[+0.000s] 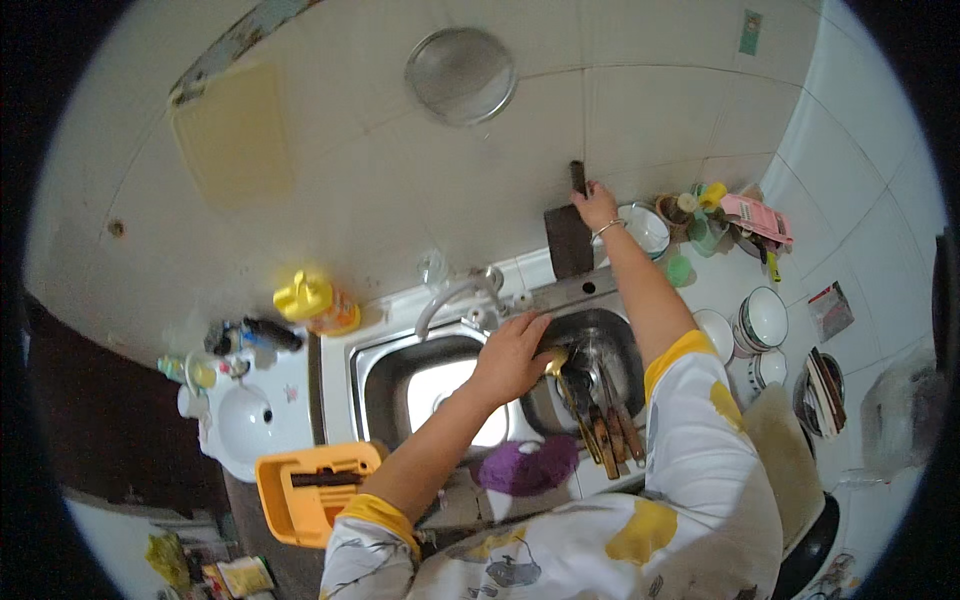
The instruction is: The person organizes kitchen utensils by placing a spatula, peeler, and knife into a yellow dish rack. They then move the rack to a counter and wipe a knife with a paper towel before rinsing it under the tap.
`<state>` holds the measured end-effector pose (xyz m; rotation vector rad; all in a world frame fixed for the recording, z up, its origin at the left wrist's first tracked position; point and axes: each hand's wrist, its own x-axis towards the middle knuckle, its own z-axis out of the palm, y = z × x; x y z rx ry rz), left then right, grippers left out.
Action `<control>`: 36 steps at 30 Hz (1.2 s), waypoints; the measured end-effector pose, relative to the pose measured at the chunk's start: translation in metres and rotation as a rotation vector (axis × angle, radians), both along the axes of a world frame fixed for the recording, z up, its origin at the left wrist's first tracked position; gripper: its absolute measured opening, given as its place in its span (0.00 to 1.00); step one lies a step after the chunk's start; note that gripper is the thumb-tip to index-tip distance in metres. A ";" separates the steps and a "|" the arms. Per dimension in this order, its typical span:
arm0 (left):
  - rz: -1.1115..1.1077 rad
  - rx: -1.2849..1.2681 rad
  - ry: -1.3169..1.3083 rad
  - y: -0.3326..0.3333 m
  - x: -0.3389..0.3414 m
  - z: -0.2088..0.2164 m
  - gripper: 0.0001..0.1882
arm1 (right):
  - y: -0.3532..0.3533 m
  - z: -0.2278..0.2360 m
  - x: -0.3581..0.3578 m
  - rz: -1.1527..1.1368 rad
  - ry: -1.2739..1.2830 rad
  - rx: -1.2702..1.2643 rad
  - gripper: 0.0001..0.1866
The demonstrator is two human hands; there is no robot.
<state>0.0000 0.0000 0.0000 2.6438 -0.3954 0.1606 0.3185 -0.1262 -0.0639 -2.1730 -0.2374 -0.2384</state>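
Note:
At the back edge of the sink, my right hand (597, 206) grips a cleaver (570, 242) where its handle meets the blade. The dark blade is upright against the tiled wall, handle up. My left hand (510, 358) hovers or rests by the divider between the two basins, palm down and fingers stretched out; contact is unclear. Just beside it, several long-handled cooking utensils (602, 430) lean in the right basin (622, 340), handles over the front rim. The left basin (385, 395) is partly behind my left forearm. A purple cloth (527, 467) lies on the front edge.
A faucet (440, 303) rises behind the basins, with a yellow jug (318, 303) to its left. An orange tub (290, 522) stands at lower left, near a white washbasin (240, 430). Bowls (765, 318) and a pink basket (757, 217) are on the right.

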 end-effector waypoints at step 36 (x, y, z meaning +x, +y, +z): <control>-0.103 0.046 -0.144 0.017 -0.219 0.086 0.18 | -0.052 0.231 -0.339 0.455 -0.115 -0.055 0.15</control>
